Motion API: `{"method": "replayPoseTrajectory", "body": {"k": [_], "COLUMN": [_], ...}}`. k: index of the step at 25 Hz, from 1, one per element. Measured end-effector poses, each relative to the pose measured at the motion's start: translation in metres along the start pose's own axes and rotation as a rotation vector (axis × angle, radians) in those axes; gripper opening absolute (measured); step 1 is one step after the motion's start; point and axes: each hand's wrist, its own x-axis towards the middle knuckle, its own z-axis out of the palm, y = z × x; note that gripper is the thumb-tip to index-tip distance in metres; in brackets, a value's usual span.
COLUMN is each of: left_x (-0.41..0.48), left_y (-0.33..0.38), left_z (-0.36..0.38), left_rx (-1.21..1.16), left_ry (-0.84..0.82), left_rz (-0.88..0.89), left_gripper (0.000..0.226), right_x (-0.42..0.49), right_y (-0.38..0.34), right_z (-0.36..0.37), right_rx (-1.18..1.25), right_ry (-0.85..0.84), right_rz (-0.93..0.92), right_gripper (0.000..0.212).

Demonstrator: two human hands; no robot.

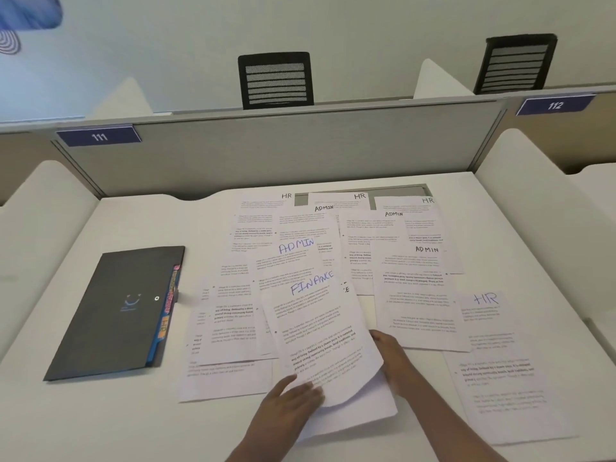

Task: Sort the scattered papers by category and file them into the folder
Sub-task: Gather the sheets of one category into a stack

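Several printed sheets marked HR, ADMIN or FINANCE lie scattered and overlapping on the white desk (100, 421). A sheet headed FINANCE (316, 328) sits on top near the front, its lower edge curled up. My left hand (293, 400) lies on that lower corner with fingers spread flat. My right hand (391, 356) holds the sheet's right edge, fingers tucked under it. A dark grey folder (116, 311) lies closed at the left, with coloured index tabs (170, 301) showing along its right side. A separate HR sheet (500, 361) lies at the right.
A grey partition (283, 151) closes the desk's far side, with labels 111 (99, 137) and 112 (555, 105). White side dividers flank the desk. Two black mesh chairs (276, 81) stand beyond the partition.
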Motion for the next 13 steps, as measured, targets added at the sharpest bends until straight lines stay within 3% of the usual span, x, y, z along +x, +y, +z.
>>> {"method": "replayPoseTrajectory", "body": {"k": [2, 8, 11, 13], "left_x": [-0.004, -0.014, -0.011, -0.01], "left_y": [0.002, 0.003, 0.005, 0.009], "left_z": [0.0, -0.004, -0.007, -0.009], "left_rx": [0.025, 0.015, -0.013, -0.028], "left_ry": [0.012, -0.074, -0.141, -0.168], "left_rz": [0.032, 0.085, 0.101, 0.082], "left_gripper": [0.03, 0.052, 0.047, 0.056], "right_x": [-0.004, -0.008, -0.01, -0.008], "right_y": [-0.003, -0.004, -0.006, -0.006], "right_z": [-0.001, 0.0, 0.002, 0.002], "right_rx": [-0.014, -0.054, -0.03, 0.129], "right_ry": [-0.017, -0.064, -0.052, -0.088], "right_rz": [-0.006, -0.048, -0.044, 0.0], "right_gripper": [0.016, 0.023, 0.045, 0.057]}}
